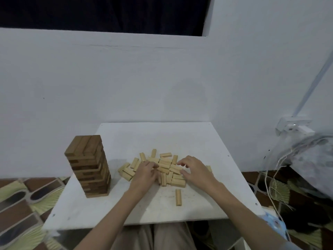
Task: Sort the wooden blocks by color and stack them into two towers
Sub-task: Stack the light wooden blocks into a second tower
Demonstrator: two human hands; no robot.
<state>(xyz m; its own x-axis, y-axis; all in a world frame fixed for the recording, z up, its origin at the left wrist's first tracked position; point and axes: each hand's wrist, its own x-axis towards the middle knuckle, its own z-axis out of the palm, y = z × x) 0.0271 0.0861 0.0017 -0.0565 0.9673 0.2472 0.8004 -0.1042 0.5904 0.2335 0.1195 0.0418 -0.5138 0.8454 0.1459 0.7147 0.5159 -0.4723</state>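
Dark tower (89, 166) standing finished at table's (198, 138) left edge; pale blocks (166, 167) heaped loose mid-table — second tower not begun; left hand (145, 175) and right hand (195, 171) both curled into heap — grip unclear; stray block (178, 197) nearer.

tower (89, 166): stands on table (189, 139), left side
loose pile (167, 166): on table, centre, right of tower, apart from it
single block (178, 197): on table, in front of pile, apart from it
left hand (145, 175): on pile's left part
right hand (196, 171): on pile's right part
wall (126, 78): behind table
socket (293, 126): on wall, right of table
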